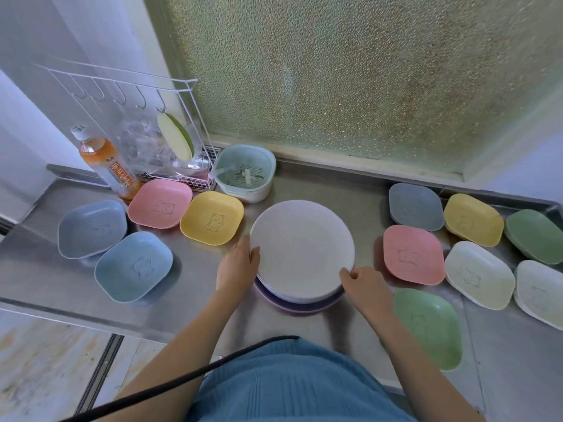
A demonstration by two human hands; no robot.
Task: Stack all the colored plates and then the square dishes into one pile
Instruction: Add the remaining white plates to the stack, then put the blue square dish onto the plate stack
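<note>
A pile of round plates [301, 248] stands mid-counter, a pale cream plate on top and a purple plate [300, 306] at the bottom. My left hand [239, 266] grips the pile's left rim. My right hand [364, 287] holds its lower right rim with curled fingers. Square dishes lie apart on both sides. To the left are a grey-blue dish [91, 228], a blue dish [134, 266], a pink dish [160, 204] and a yellow dish [211, 217]. To the right are a grey dish [416, 207], a pink dish [412, 254], a green dish [429, 327] and several more.
The steel counter [320, 187] ends at a front edge on the left. At the back left stand an orange drink bottle [105, 161], a white wire rack [158, 138] and a green-and-white strainer basket [245, 173]. A frosted window rises behind.
</note>
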